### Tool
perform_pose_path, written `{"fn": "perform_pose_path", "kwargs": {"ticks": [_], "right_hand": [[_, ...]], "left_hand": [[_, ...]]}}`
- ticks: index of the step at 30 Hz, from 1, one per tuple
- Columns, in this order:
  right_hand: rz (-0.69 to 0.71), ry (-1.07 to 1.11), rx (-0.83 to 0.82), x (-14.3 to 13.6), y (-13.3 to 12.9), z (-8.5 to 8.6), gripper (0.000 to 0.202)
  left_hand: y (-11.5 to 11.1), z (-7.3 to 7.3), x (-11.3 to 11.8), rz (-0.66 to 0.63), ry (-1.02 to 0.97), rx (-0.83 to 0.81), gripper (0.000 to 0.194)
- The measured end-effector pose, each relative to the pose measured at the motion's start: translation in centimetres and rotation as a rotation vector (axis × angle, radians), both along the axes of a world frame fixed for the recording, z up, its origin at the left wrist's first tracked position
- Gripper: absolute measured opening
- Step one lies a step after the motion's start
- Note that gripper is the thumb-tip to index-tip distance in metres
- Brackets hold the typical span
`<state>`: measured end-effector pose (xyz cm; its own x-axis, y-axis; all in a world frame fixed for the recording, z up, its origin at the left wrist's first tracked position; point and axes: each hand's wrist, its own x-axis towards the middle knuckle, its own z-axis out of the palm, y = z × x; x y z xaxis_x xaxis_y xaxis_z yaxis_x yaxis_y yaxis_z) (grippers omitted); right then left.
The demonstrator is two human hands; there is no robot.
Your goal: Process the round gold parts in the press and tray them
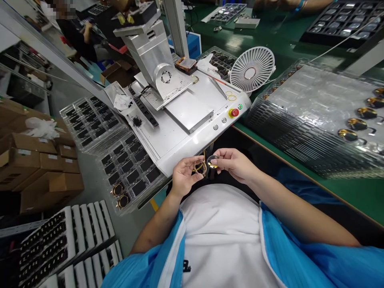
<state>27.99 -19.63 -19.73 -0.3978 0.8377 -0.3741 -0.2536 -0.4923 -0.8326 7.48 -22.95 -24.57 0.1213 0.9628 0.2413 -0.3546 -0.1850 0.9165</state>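
Note:
Between thumb and fingers, my left hand pinches a gold ring-shaped watch case, its opening showing through. Close on its right, my right hand grips a round dark watch module with a yellowish edge. The two parts are a small gap apart, held above my lap at the machine's front edge. Left of my hands, a clear tray carries black inserts, with two round gold-rimmed pieces in its near corner.
A metal press machine with a red stop button stands ahead. To its right are a white fan and stacked clear trays with round modules. Cardboard boxes and white foam trays are at left. Another person's arm shows at the top.

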Motion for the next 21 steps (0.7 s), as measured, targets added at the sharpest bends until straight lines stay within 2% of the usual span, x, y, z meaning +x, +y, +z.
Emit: {"fn": "perform_pose_path", "kwargs": {"ticks": [3, 6, 11, 21], "right_hand": [[0.061, 0.021, -0.071, -0.7, -0.5, 0.2, 0.046], [0.050, 0.013, -0.101, -1.6, -1.1, 0.5, 0.046], [-0.033, -0.040, 0.010, -2.8, -1.8, 1.1, 0.044], [-0.015, -0.186, 0.175, -3.4, -1.8, 1.7, 0.035]], "left_hand": [[0.0, -0.6, 0.2, 0.040, -0.042, -0.028, 0.051], [-0.3, -1.1, 0.5, 0.046, -0.029, -0.054, 0.059], [-0.8, -1.8, 0.6, 0.042, -0.025, -0.053, 0.063], [-1.1, -2.2, 0.3, 0.086, -0.005, -0.070, 0.061]]}}
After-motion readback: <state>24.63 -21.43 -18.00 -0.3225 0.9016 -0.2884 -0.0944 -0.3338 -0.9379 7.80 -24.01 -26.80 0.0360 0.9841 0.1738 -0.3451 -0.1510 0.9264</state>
